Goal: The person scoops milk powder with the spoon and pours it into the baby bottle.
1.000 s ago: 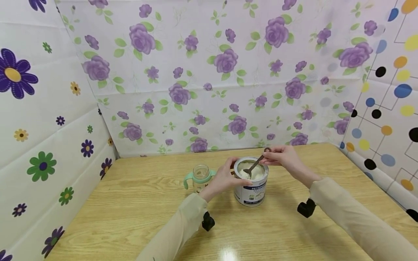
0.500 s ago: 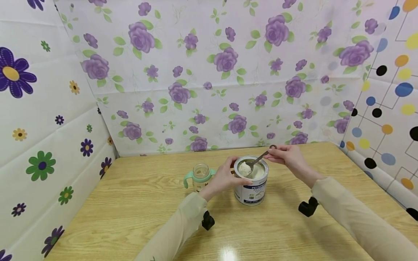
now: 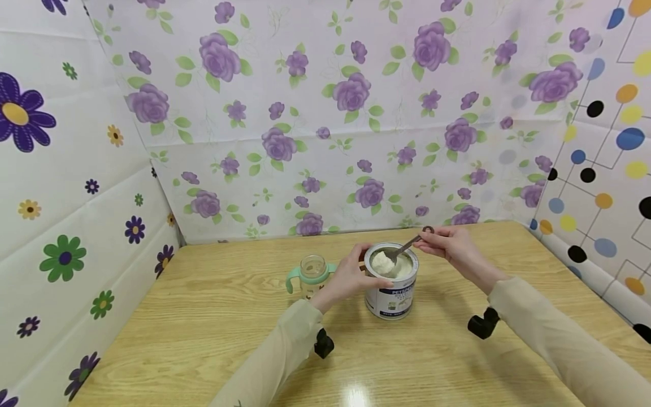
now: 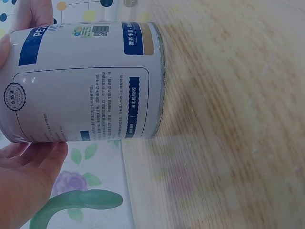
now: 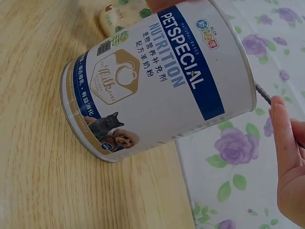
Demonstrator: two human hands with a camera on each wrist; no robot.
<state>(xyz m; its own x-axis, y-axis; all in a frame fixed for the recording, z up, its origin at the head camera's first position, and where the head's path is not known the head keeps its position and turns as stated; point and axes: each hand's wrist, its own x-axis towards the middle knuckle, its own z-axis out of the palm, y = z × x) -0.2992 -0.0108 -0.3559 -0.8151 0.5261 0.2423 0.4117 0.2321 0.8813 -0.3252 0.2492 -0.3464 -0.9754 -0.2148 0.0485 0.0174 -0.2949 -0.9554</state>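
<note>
Biggest annoyance from my seat: the can (image 3: 393,299) blocks half of what I want to see. The left hand (image 3: 348,281) is clamped on its left side, thumb across the front just below the rim, but the other fingers mostly vanish behind the can. The spoon (image 3: 408,245) has its bowl buried under a lump of white powder (image 3: 382,263), and I can't tell if the bottom still touches the stuff in the can. In the right wrist view only a short bit of handle pokes out past the rim, and the right hand (image 3: 447,244) runs off the right edge. Left wrist view cuts off the can's mouth end at the left. The bottle (image 3: 313,277) loses its lower part behind the left wrist in the head view.

Versus a second ago: the spoon was dug into the powder, now it's carrying a fat lump, and the right hand has slid slightly right. Can and bottle look put.

Layout-wise, the can stands upright on the worktop (image 3: 213,294), right of centre in the head view, against the left palm side. The right hand pinches the handle's upper end, at the can's upper right.
</note>
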